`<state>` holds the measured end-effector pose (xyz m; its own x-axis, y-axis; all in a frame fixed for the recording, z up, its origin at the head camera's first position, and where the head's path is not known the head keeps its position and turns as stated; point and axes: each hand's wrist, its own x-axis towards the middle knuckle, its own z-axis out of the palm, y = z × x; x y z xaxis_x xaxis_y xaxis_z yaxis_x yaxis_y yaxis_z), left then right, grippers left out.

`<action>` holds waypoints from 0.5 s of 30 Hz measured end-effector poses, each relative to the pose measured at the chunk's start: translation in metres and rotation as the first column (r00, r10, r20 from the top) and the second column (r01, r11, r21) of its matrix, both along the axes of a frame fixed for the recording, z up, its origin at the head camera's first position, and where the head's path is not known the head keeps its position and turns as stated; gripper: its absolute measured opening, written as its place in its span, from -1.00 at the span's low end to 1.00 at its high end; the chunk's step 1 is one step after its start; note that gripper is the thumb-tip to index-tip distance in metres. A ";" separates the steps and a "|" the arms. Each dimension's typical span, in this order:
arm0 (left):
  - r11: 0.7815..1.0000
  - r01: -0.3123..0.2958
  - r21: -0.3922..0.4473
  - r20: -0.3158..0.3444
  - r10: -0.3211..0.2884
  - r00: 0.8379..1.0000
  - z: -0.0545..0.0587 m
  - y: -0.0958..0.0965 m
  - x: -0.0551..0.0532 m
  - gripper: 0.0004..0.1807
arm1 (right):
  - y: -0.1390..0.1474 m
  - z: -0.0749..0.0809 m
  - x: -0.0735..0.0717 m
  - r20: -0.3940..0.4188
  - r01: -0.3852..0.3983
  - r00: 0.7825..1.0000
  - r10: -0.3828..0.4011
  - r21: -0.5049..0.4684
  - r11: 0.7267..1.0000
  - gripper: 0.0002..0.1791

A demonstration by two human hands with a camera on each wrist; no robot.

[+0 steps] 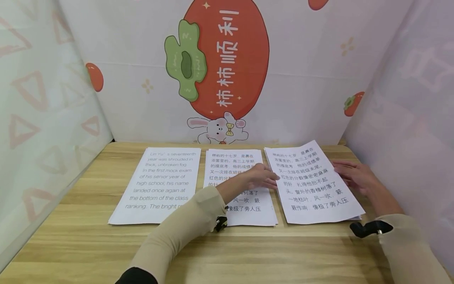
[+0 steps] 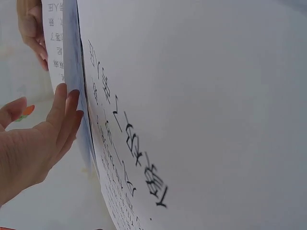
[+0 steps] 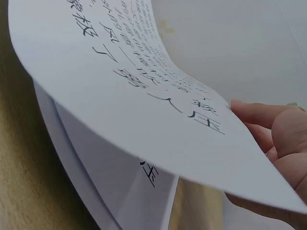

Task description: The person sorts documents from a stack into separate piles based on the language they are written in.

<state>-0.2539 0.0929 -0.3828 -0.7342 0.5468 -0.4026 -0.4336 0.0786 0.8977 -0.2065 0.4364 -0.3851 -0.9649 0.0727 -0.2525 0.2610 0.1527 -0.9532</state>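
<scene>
Three stacks of printed white paper lie side by side on the wooden table. Over the right stack, its top sheet [image 1: 308, 185] sits askew, turned against the sheets below. My left hand [image 1: 260, 176] reaches across the middle stack [image 1: 248, 217], its straight fingers at the left edge of the right stack. At that sheet's right edge is my right hand [image 1: 354, 175], with extended fingers against the edge. In the right wrist view the sheet bows upward, a corner hiding part of the right hand [image 3: 283, 139], while lower sheets [image 3: 129, 187] show underneath.
The left stack [image 1: 159, 181] carries English text; the middle and right ones carry Chinese characters. Bare wooden tabletop [image 1: 248, 252] stretches in front of the stacks. A printed backdrop [image 1: 305, 98] stands behind the table, with pale cloth walls at both sides.
</scene>
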 end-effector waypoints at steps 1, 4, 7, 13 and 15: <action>1.000 0.006 -0.002 -0.001 -0.006 1.000 0.000 0.000 0.000 -0.36 | 0.000 0.000 0.000 0.000 -0.001 1.000 0.001 0.018 1.000 -0.78; 1.000 0.025 -0.004 -0.008 -0.025 1.000 0.001 0.001 0.002 -0.42 | 0.002 0.001 0.001 -0.001 -0.014 1.000 0.014 0.060 0.998 -0.83; 0.999 0.046 -0.010 -0.020 -0.047 0.999 0.003 0.001 0.003 -0.40 | 0.004 0.002 0.002 -0.007 -0.041 0.999 0.042 0.104 0.994 -0.61; 0.997 0.065 -0.038 -0.040 -0.066 0.997 0.003 0.000 0.002 -0.40 | 0.007 0.006 0.003 -0.036 -0.115 0.992 0.125 0.194 0.974 -0.18; 0.997 0.064 -0.049 -0.044 -0.066 0.997 0.003 -0.001 0.002 -0.42 | 0.007 0.005 0.003 -0.038 -0.124 0.990 0.137 0.237 0.963 -0.20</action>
<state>-0.2523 0.0923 -0.3796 -0.7160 0.5747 -0.3962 -0.3851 0.1481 0.9109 -0.2039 0.4438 -0.3798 -0.9815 -0.0041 -0.1916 0.1738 0.4022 -0.8989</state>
